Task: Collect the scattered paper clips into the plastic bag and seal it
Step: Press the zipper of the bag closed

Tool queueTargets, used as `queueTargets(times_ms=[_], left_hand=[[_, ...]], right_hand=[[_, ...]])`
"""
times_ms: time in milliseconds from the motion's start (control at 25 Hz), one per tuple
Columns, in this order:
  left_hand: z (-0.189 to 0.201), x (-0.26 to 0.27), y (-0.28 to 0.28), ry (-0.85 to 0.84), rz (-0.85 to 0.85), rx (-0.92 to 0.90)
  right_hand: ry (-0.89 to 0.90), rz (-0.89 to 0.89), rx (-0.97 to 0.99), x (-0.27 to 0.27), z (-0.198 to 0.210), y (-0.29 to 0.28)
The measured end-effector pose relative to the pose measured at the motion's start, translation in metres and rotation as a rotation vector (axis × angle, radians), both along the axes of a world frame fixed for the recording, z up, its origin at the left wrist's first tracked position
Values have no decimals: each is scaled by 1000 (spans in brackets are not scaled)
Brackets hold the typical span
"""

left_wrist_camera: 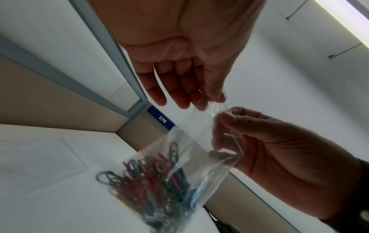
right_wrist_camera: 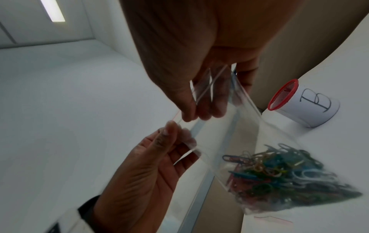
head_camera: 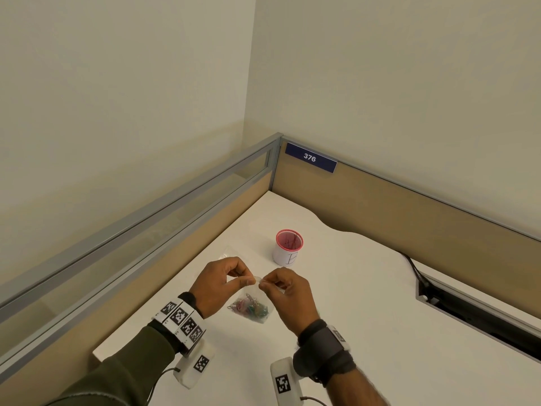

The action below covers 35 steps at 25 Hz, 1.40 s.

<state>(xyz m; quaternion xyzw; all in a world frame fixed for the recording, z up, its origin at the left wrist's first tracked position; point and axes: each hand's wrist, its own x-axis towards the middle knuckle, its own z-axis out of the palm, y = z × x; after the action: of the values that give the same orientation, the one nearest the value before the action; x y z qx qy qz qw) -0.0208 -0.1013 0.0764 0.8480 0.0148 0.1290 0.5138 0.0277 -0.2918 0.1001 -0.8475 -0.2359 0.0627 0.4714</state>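
Observation:
A clear plastic bag (head_camera: 255, 291) holds a heap of coloured paper clips (head_camera: 249, 308) in its lower end, which hangs at or just above the white desk (head_camera: 366, 332). My left hand (head_camera: 249, 278) pinches the bag's top strip from the left, and my right hand (head_camera: 263, 284) pinches it from the right, their fingertips nearly touching. In the left wrist view the left hand (left_wrist_camera: 214, 98) pinches the bag (left_wrist_camera: 191, 146) at its top edge, above the clips (left_wrist_camera: 157, 181). In the right wrist view the right hand's fingers (right_wrist_camera: 201, 110) lie on the bag (right_wrist_camera: 245, 129), with the clips (right_wrist_camera: 283, 173) below.
A white cup with a red mesh rim (head_camera: 288, 249), marked B, stands just beyond the hands. A second, flat clear bag (head_camera: 229, 253) lies on the desk by the left hand. Partition walls (head_camera: 380, 206) close the corner. A cable slot (head_camera: 474, 315) opens at the right.

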Motion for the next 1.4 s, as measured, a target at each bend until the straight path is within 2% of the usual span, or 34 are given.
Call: queueTargets(times_ms=[120, 240, 320, 400, 440, 520, 640, 680, 760, 880, 1000, 1120, 1280, 1320, 1400], left_hand=[[-6, 3, 8, 20, -71, 64], [-12, 2, 7, 10, -102, 38], [-17, 0, 4, -16, -55, -3], [-25, -4, 4, 10, 19, -122], [-29, -7, 5, 63, 60, -210], [-35, -12, 7, 282, 84, -317], [-37, -15, 5, 690, 1, -336], [-38, -14, 2, 782, -12, -398], [-39, -11, -3, 864, 1, -677], [-45, 3, -5, 772, 100, -1088], [-50, 22, 0, 601, 191, -1219], [-36, 36, -1, 517, 169, -1172], [-17, 47, -7, 452, 151, -1060], [-16, 50, -8, 442, 127, -1032], [-12, 52, -9, 419, 54, -939]], right_hand=[[3, 33, -4, 1, 2, -1], [11, 35, -16, 1, 2, 1], [17, 39, -38, 1, 0, 4], [32, 36, -56, 0, -2, 5], [37, 25, -45, 0, -3, 6], [49, -2, 7, 2, -4, 6], [59, 5, 57, 4, -6, 7], [59, 30, 73, 4, -6, 7], [37, 113, 96, 1, -6, 7], [7, 268, -49, -3, -12, 4], [82, 276, -144, -4, -17, -2], [198, 90, 12, -2, -14, -5], [688, -146, 512, 9, -18, -1], [751, -162, 532, 12, -18, 0], [764, -123, 508, 14, -16, -2]])
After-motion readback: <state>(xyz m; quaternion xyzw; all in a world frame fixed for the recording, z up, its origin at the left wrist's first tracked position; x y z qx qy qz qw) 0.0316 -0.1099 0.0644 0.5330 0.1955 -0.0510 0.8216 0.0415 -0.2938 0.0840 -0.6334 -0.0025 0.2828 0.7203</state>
